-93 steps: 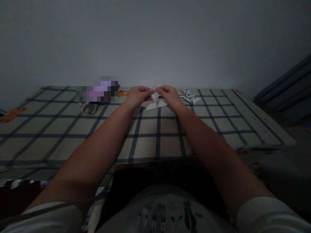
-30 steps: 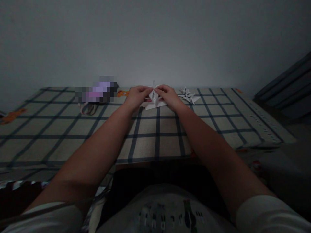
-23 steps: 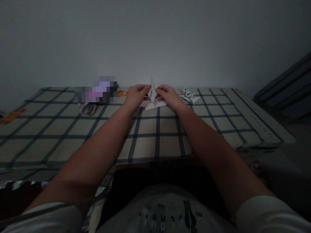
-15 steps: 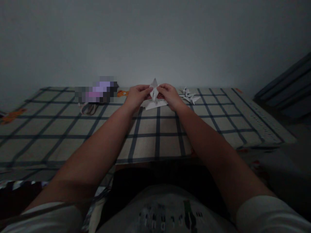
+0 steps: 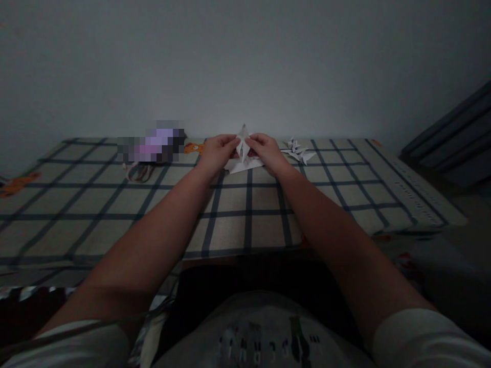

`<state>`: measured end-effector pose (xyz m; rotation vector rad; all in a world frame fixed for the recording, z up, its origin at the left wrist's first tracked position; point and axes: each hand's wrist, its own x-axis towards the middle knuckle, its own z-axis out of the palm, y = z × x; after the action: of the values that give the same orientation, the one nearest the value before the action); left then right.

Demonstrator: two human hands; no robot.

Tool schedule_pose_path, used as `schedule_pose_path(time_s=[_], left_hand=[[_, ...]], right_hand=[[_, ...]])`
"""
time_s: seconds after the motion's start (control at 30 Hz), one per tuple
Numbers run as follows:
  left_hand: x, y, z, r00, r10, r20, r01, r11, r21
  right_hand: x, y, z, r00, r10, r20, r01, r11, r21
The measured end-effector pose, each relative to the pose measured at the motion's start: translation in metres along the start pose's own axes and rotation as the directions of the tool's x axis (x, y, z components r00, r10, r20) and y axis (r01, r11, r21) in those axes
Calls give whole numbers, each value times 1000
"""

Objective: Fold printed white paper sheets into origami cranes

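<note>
A small white folded paper piece [image 5: 243, 143] stands upright between my two hands, above a flat white sheet of paper [image 5: 241, 164] on the checked cloth. My left hand [image 5: 216, 152] pinches the piece from the left, fingers closed on it. My right hand [image 5: 266, 151] pinches it from the right in the same way. Both arms reach far forward over the table. The lower part of the piece is hidden by my fingers.
A table with a checked cloth [image 5: 245, 204] runs up to a plain wall. Several finished white folded paper shapes [image 5: 298, 152] lie right of my right hand. A blurred purple object [image 5: 151, 144] with a pale cord [image 5: 136, 171] lies at the left. Dark furniture [image 5: 452, 148] stands at the right.
The folded piece has turned and shifted slightly between my fingertips; its tip stood narrow a moment ago and now shows a broader point. My hands stay in the same spot.
</note>
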<state>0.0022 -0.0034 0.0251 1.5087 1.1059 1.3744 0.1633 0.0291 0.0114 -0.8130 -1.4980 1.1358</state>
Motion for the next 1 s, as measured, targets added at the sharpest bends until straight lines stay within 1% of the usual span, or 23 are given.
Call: schedule_pose_path(time_s=[0.07,0.13,0.23,0.33,0.43,0.57,0.67,0.77,0.83,1.0], left_hand=[[1,-2,0,1000,-4,-4,4,1000,17],[2,-4,0,1000,-3,8,3,1000,-12],[1,-4,1,1000,-14,4,14,997,-73],[-1,-2,3,999,-32,3,32,999,-37],[-2,-1,2,1000,-29,1,29,999,15],[0,-3,0,999,-23,-25,24,999,33],[1,-6,-2,999,-25,-26,26,999,42],[0,-5,0,999,-34,-23,35,998,44],[-3,-2,3,999,-47,-19,48,999,24],[-7,2,10,994,-105,36,107,993,-45]], right_hand=[[-1,1,-1,1000,-14,28,14,1000,-22],[-1,2,-2,999,-31,37,33,999,-43],[-2,1,-3,999,-54,0,54,998,-33],[-2,-2,-2,999,-31,-32,30,999,-35],[-3,-4,-2,999,-1,-36,0,999,-33],[-3,-3,-2,999,31,-12,-31,1000,1],[-2,-1,-1,998,65,14,-65,996,64],[0,2,-1,998,64,20,-66,991,116],[1,3,0,999,54,1,-54,993,108],[1,2,0,997,43,-69,-37,996,79]])
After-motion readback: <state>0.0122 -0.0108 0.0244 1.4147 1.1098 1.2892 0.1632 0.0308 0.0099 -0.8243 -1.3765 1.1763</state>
